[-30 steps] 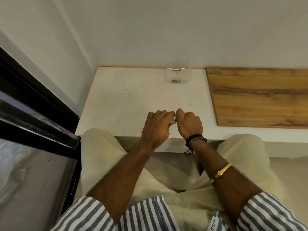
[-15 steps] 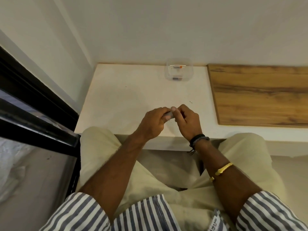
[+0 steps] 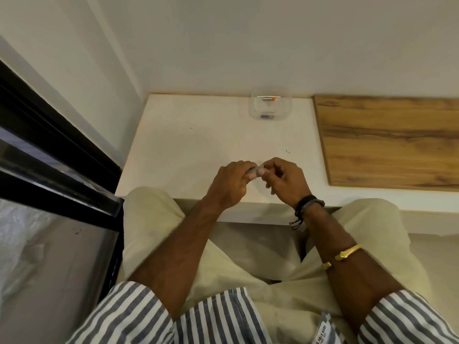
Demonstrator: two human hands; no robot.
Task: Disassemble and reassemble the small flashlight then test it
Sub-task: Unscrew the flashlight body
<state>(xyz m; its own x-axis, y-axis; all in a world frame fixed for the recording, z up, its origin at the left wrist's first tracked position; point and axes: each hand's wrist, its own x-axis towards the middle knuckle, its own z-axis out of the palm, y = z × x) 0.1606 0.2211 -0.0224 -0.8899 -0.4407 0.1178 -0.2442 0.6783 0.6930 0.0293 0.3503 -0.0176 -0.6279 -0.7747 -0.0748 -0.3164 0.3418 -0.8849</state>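
A small grey flashlight (image 3: 252,170) is held over the near edge of the white table (image 3: 193,145), mostly hidden inside my fists. My left hand (image 3: 232,182) is wrapped around its body. My right hand (image 3: 283,178) pinches the flashlight's right end between thumb and fingers. Only a short grey stretch shows between the two hands.
A clear plastic box (image 3: 270,106) stands at the table's far edge by the wall, with small battery-like items inside. A wood-grain panel (image 3: 387,142) covers the table's right part. A black-framed glass pane (image 3: 49,157) runs along the left. My knees sit under the table edge.
Both hands have lifted slightly and turned. My right hand has opened its grip from a fist beside the left into a fingertip pinch on the flashlight's end.
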